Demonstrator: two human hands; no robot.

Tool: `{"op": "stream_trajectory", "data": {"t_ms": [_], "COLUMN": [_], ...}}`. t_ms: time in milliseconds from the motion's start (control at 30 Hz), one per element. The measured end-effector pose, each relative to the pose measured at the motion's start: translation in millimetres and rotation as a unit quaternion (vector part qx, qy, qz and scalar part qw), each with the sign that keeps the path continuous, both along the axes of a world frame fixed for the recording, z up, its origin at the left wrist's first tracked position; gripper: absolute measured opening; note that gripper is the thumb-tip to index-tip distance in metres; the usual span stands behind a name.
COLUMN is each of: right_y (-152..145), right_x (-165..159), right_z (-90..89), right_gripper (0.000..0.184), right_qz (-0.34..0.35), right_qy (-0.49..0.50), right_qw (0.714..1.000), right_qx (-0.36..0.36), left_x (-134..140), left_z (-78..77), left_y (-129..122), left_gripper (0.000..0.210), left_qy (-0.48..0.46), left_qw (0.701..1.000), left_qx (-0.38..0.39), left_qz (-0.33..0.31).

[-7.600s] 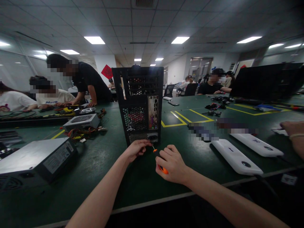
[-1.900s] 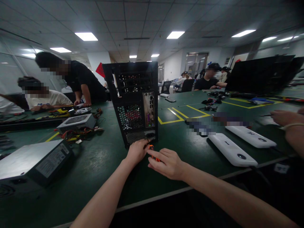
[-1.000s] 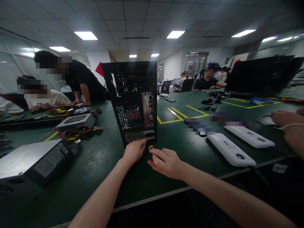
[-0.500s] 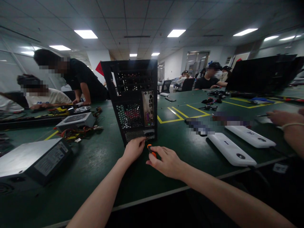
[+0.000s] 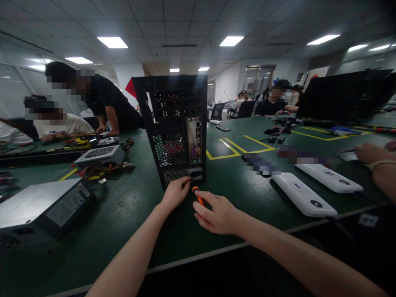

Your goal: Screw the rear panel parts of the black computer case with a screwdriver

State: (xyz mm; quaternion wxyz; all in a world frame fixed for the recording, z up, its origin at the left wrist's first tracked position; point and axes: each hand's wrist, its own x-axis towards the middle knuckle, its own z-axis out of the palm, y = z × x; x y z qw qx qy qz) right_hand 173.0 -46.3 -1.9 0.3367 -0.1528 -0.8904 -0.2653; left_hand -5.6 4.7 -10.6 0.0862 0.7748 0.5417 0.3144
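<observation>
A black computer case [image 5: 177, 123] stands upright on the green table, its perforated back panel and ports facing me. My left hand [image 5: 177, 192] is at the lower edge of that panel, beside the power supply socket. Its fingertips are pinched together there; whatever they may hold is hidden. Just to the right, my right hand [image 5: 216, 211] grips an orange-and-black screwdriver [image 5: 200, 199] between thumb and fingers. The handle slants toward the bottom of the case; I cannot make out its shaft and tip.
Power supply units [image 5: 40, 206] lie left, with bundled cables [image 5: 102, 170]. White power banks [image 5: 303, 194] lie right, beside phones. Another person's hand [image 5: 371, 153] is at the far right edge. People sit and stand around the table; dark monitors [image 5: 337, 97] stand back right.
My right fingers have shifted around the screwdriver handle, which now shows a different side. My left hand stays at the case. The view has moved very slightly.
</observation>
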Motion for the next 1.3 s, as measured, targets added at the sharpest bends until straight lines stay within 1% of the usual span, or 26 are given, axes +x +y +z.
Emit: {"op": "stream_trajectory", "data": {"t_ms": [100, 200, 300, 467, 567, 600, 667, 767, 867, 967, 1067, 1100, 1167, 1233, 1300], "right_y": [-1, 2, 5, 2, 0, 0, 1, 4, 7, 5, 0, -1, -3, -2, 0], "right_x": [-1, -1, 1, 4, 3, 3, 2, 0, 0, 1, 1, 1, 1, 0, 0], "right_z": [2.3, 1.4, -1.1, -0.9, 0.3, 0.4, -0.2, -2.6, -5.3, -5.8, -2.5, -0.8, 2.4, 4.0, 3.2], "right_gripper": [0.029, 0.021, 0.014, 0.017, 0.024, 0.027, 0.028, 0.021, 0.010, 0.016, 0.026, 0.031, 0.034, 0.029, 0.021], "right_qz": [-0.006, -0.024, -0.034, -0.014, -0.015, -0.017, -0.022, -0.027, -0.033, -0.031, -0.023, -0.022, -0.021, -0.017, -0.009], "right_qy": [0.001, 0.040, 0.069, -0.009, -0.026, -0.030, -0.023, 0.008, 0.049, 0.066, 0.021, 0.002, -0.019, -0.013, 0.008], "right_qw": [1.000, 0.999, 0.997, 1.000, 0.998, 0.998, 0.999, 1.000, 0.998, 0.997, 0.996, 0.996, 0.997, 0.999, 1.000], "right_qx": [0.009, 0.020, 0.012, -0.024, -0.057, -0.060, -0.041, -0.004, -0.008, -0.040, -0.082, -0.085, -0.067, -0.035, -0.019], "left_x": [0, 0, 0, 0, -1, -1, -1, -1, 0, 0, -1, -1, -1, -2, -2], "left_z": [1.1, 2.3, 2.8, 1.7, 1.0, 0.9, 1.1, 2.2, 2.9, 1.9, -0.8, -1.7, -3.1, -3.8, -3.7], "left_y": [0, 0, 1, 2, 3, 3, 3, 3, 2, 3, 5, 6, 7, 8, 8], "left_gripper": [0.032, 0.032, 0.031, 0.030, 0.030, 0.029, 0.029, 0.029, 0.029, 0.030, 0.029, 0.029, 0.028, 0.028, 0.029], "left_qy": [-0.015, -0.027, -0.033, -0.049, -0.048, -0.047, -0.046, -0.055, -0.074, -0.095, -0.118, -0.123, -0.129, -0.129, -0.129], "left_qw": [1.000, 0.999, 0.999, 0.999, 0.999, 0.999, 0.999, 0.998, 0.996, 0.994, 0.992, 0.991, 0.990, 0.990, 0.990], "left_qx": [-0.008, -0.016, -0.023, -0.022, -0.017, -0.014, -0.007, -0.013, -0.041, -0.059, -0.055, -0.052, -0.048, -0.052, -0.060], "left_qz": [-0.003, 0.008, 0.010, 0.011, 0.009, 0.008, 0.009, 0.013, 0.016, 0.010, -0.003, -0.005, -0.007, -0.003, -0.001]}}
